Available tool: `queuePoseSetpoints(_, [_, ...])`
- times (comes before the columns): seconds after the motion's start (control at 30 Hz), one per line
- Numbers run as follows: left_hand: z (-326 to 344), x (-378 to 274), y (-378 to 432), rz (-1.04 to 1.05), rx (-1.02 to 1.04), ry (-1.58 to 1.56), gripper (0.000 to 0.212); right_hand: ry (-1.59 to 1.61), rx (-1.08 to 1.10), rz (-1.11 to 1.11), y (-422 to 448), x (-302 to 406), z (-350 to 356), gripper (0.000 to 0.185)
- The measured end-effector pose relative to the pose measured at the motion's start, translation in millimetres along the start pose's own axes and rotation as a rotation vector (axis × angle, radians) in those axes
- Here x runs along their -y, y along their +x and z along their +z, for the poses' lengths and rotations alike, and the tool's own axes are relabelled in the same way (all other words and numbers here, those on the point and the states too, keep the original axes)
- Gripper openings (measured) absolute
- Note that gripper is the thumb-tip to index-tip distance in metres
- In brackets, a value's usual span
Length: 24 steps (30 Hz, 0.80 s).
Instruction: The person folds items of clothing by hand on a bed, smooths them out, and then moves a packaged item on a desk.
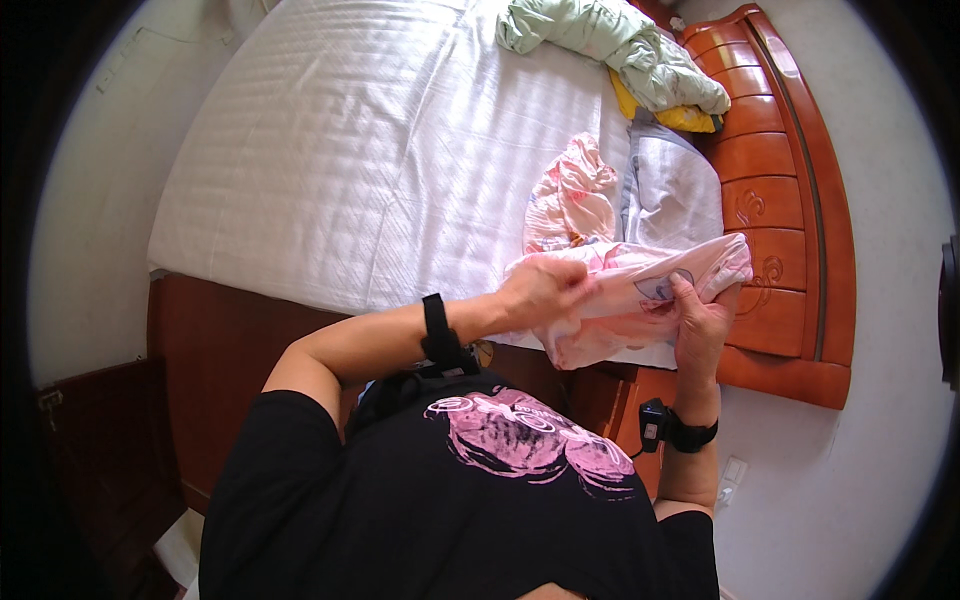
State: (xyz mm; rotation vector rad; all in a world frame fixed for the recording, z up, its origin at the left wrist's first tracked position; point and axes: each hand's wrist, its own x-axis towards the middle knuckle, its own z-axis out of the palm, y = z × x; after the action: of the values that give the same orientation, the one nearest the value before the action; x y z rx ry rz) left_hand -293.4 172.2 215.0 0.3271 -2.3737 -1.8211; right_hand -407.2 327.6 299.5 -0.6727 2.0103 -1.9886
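A pink printed fabric item (622, 300), perhaps a garment, is held up at the bed's near edge, close to the headboard. My right hand (701, 322) grips its right end, thumb lying over the print and the other fingers behind the cloth. On the item's left part is my left hand (544, 289), slightly blurred, with curled fingers that seem to pinch the fabric; its fingertips are partly hidden. Just beyond, a second crumpled pink printed cloth (574, 195) lies on the white bed sheet (322, 157).
A grey-edged pillow (671, 187) rests against the carved wooden headboard (765, 180). Farther along are a bunched pale green quilt (607, 37) and a yellow cloth item (686, 118) beneath it. A wooden bedside cabinet (645, 390) stands below my right forearm.
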Motion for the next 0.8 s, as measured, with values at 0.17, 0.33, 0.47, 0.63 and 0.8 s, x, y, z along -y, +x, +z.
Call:
queuePoseSetpoints(0.17, [-29,7,9,0.171,-0.429,0.131,0.02,-0.153,0.034,0.026,0,-13,-16,0.051])
queuePoseSetpoints(0.33, [-29,6,7,0.24,-0.533,0.191,0.017,0.04,0.03,0.118,0,-8,-13,0.046])
queuePoseSetpoints(0.47, [-14,27,-12,0.179,0.101,0.362,0.02,0.255,0.043,0.167,5,-5,-14,0.047])
queuePoseSetpoints(0.63, [0,44,-17,0.206,0.313,0.51,0.024,0.392,0.09,0.231,10,-3,-21,0.042])
queuePoseSetpoints(0.8, [1,30,15,0.315,0.058,0.21,0.025,0.297,0.201,0.412,3,1,-35,0.046])
